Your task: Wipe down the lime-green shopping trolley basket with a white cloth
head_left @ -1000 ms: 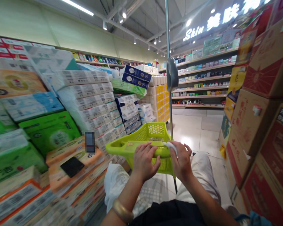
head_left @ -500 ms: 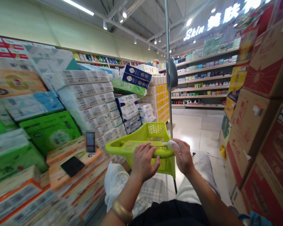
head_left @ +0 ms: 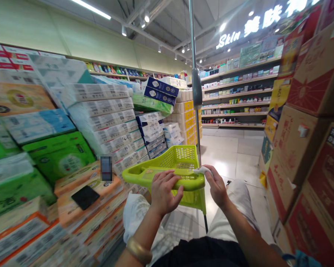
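A lime green plastic basket (head_left: 180, 159) sits in front of me over my lap, with a grey metal pole (head_left: 195, 85) rising from its right rear corner. My left hand (head_left: 163, 192) curls over the basket's near rim, thumb under the edge. At the rim's right corner, my right hand (head_left: 216, 184) pinches a small white wipe (head_left: 201, 170) and presses it against the plastic. A gold bangle (head_left: 139, 250) circles my left wrist.
Stacked tissue and toilet paper packs (head_left: 100, 122) fill the left side, with a black phone (head_left: 85, 197) lying on an orange pack. Red cardboard cartons (head_left: 311, 122) tower on the right. A tiled aisle (head_left: 233, 155) runs ahead to shelves of bottles (head_left: 239, 96).
The basket and its pole have shifted slightly left. My right hand with the wipe slid along the rim's right corner, and my left hand moved left with the rim.
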Available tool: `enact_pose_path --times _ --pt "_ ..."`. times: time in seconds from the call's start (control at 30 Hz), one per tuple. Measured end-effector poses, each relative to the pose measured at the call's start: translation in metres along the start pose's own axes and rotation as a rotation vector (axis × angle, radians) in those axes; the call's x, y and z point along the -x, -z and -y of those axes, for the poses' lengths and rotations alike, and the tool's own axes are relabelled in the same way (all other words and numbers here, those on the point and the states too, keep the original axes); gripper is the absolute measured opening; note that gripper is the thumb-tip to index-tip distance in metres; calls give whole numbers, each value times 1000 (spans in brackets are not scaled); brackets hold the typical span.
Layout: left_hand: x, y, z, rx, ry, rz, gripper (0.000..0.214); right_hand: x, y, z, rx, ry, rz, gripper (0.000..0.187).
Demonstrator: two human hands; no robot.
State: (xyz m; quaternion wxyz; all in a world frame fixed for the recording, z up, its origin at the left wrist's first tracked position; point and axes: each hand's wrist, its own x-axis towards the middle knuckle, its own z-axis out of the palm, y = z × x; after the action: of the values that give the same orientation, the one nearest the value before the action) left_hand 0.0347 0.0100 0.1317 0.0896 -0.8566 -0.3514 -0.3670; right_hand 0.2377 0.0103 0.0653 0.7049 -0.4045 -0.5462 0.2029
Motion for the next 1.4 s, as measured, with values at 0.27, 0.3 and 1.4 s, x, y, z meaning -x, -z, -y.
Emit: enact_pose_path --times 0.27,0.3,1.4 --pt "3 11 12 43 23 4 23 6 -9 -3 -167 -138 -196 33" --pt "4 13 13 53 36 11 25 6 -10 -5 -171 -172 -246 35" --pt "-4 5 -20 330 222 -306 79 -54 -96 73 -881 -529 272 28"
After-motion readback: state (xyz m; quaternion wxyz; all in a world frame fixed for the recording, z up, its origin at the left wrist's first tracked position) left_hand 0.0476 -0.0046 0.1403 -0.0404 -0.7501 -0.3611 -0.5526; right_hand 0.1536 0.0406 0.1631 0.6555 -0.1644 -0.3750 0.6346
